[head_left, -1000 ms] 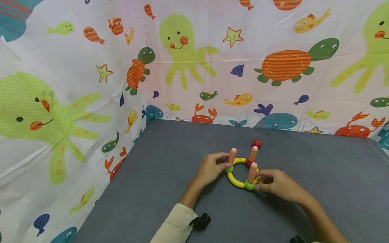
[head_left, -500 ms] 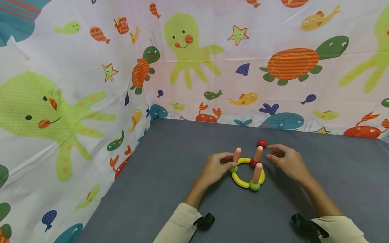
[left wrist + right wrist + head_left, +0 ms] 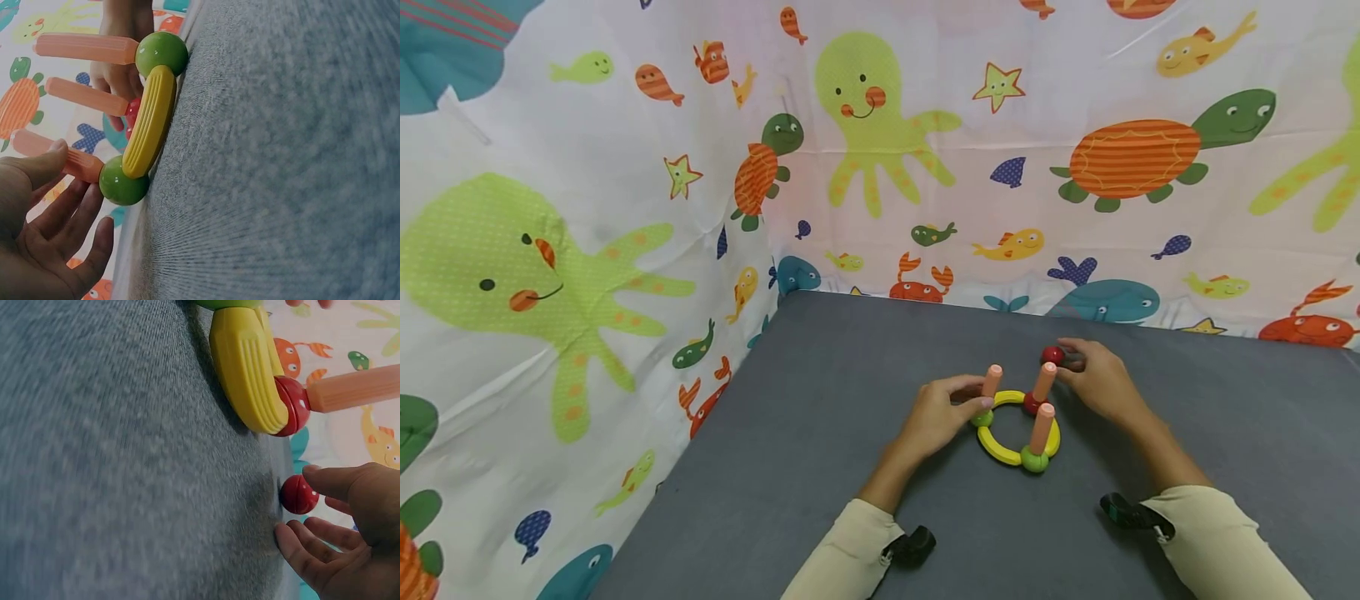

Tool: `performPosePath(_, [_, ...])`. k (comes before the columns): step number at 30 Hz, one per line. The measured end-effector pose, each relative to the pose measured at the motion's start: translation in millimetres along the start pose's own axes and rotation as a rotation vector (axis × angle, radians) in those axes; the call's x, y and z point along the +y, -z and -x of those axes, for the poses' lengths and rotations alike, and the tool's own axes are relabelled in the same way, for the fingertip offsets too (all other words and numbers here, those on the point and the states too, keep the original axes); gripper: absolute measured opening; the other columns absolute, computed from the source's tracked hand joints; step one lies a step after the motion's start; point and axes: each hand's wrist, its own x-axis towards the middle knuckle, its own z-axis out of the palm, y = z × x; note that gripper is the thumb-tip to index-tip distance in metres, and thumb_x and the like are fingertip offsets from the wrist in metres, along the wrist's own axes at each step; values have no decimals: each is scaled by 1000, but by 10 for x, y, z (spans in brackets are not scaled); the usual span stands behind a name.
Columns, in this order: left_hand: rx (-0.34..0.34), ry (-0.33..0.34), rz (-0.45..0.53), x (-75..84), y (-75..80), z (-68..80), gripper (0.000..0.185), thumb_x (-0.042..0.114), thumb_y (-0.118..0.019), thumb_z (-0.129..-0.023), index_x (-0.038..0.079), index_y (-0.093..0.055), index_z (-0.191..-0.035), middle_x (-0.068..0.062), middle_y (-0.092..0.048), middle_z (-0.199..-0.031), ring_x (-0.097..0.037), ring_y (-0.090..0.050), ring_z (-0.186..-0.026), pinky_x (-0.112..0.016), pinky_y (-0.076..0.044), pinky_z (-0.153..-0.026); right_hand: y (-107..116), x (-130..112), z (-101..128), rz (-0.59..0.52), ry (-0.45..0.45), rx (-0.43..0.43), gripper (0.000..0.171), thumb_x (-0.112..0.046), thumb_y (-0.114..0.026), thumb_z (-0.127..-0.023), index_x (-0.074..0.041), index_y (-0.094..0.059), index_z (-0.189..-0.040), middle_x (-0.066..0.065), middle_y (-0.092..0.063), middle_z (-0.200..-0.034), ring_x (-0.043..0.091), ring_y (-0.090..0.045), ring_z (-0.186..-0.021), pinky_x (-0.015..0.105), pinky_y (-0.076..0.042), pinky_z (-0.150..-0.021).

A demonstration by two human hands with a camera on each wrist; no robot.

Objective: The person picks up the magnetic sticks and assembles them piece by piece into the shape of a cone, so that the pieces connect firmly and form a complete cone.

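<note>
On the grey table lies a toy ring of yellow curved pieces joined by balls. Peach ribbed sticks stand up from two green balls, one at the front and one at the left, and from a red ball at the back. My left hand pinches the left peach stick between thumb and fingers, just above its green ball. Behind the ring sits a loose red ball. Close beside it is my right hand, thumb and fingers spread apart around the ball, not visibly gripping it.
The grey cloth-covered table extends around the ring. A white curtain printed with sea animals hangs along the left and back edges. Dark wrist cameras sit at both sleeves.
My right hand has let go of the ring's right side and moved back to the loose red ball. The left hand keeps holding its stick. The head view has turned slightly right-to-left.
</note>
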Motion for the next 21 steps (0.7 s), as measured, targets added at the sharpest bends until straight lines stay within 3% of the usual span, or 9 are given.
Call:
performPosePath(13, [-3,4,-7,17,-9,11,36,33,-74,-101,19,-74,-135,4,-77,-121,-6,-69,-108,-27,-55,-98,-61,19,-47,38,42,1,38,-7,-70,-101,5,-64,-136,32,-70,-122,44,-66,-105,63,-54,-93])
performPosePath(21, [-6,4,-8,6,-2,3,36,33,-74,-102,18,-74,-134,4,-77,-120,-6,-69,-108,-27,-55,-98,-79,-6,29,27,21,19,44,-12,-71,-102,9,-60,-139,32,-69,-121,43,-65,-105,63,-53,-95])
